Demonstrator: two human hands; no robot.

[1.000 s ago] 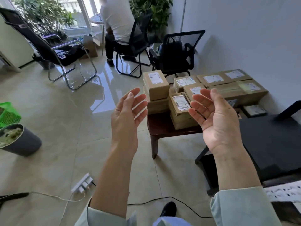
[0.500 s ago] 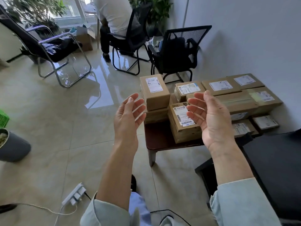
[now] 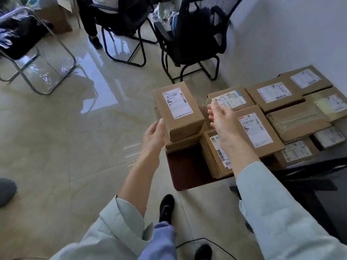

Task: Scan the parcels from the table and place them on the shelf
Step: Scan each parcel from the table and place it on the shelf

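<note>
Several brown cardboard parcels with white labels are piled on a low dark-red table [image 3: 187, 171]. The nearest-left parcel [image 3: 178, 109] sits on top of a stack, its label facing up. My left hand [image 3: 154, 136] is held with straight fingers at that parcel's left side, close to its lower corner. My right hand [image 3: 222, 119] hovers with loose fingers just right of it, above another labelled parcel [image 3: 257, 132]. Neither hand holds anything. More parcels [image 3: 274, 94] lie further right against the wall. No shelf or scanner is in view.
A black mesh chair [image 3: 195, 34] stands behind the table by the white wall. Another seated person's chair [image 3: 124, 25] and a chrome-framed chair [image 3: 28, 44] stand further back. A dark surface [image 3: 319, 184] lies to the right. A cable [image 3: 197, 241] runs along the tiled floor near my feet.
I have stepped closer to the table and the view tilted down. Both hands dropped from raised, palms-facing positions to either side of the top-left parcel.
</note>
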